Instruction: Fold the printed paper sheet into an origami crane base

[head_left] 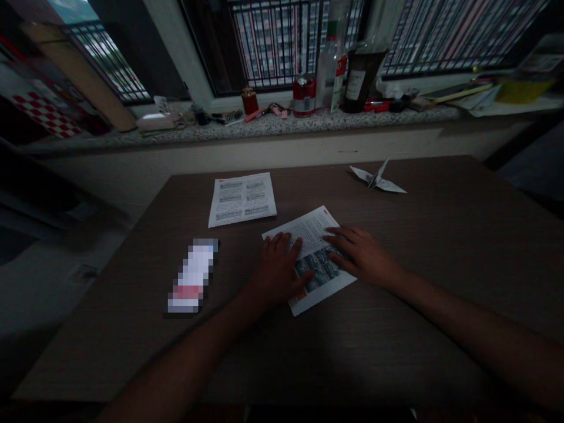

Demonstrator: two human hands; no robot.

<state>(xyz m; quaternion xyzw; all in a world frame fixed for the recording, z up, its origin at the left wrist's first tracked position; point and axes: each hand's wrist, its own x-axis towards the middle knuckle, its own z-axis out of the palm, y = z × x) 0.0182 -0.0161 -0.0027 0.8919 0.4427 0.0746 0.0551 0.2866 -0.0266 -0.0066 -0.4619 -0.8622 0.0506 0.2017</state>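
Note:
A printed sheet of paper lies turned at an angle on the dark wooden table, text on its upper part and a dark picture below. My left hand rests on the sheet's left side with the fingers spread. From the right, my right hand lies over the opposite edge, its fingers stretched out flat. Neither hand grips the paper; parts of it are hidden beneath them. Farther back on the right stands a folded paper crane. Another printed sheet lies at the back left.
On the left of the table lies a phone with a blurred-out screen. Behind the table runs a speckled stone windowsill crowded with a red can, bottles, a dark container and small items.

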